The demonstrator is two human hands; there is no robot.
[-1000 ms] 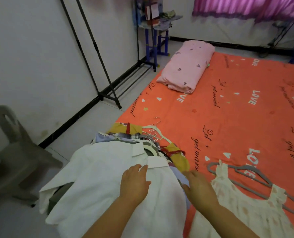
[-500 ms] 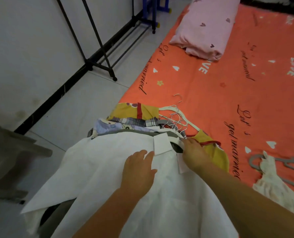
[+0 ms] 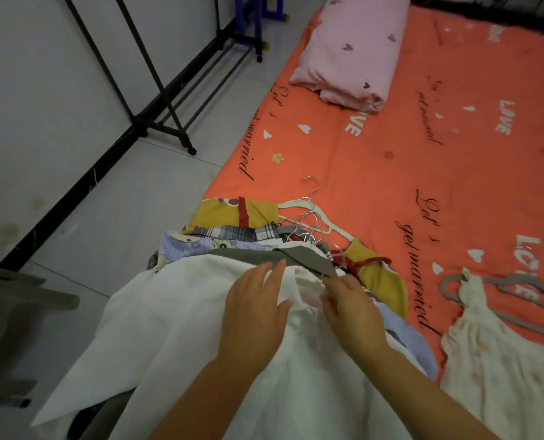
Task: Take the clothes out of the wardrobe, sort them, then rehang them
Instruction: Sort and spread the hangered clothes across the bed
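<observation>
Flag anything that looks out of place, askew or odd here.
The white shirt atop the clothes pile overhangs the edge of the orange sheet, one sleeve out over the floor tiles. The wire-hooked hangers behind it lie tangled. Grey hangers lie skewed at the top of the cream dress.

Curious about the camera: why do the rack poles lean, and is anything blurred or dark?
Head view: wide-angle lens splays the rack poles; dim, flat light, no glare; white shirt looks soft; grey chair at the left edge is dark, smeared.
</observation>
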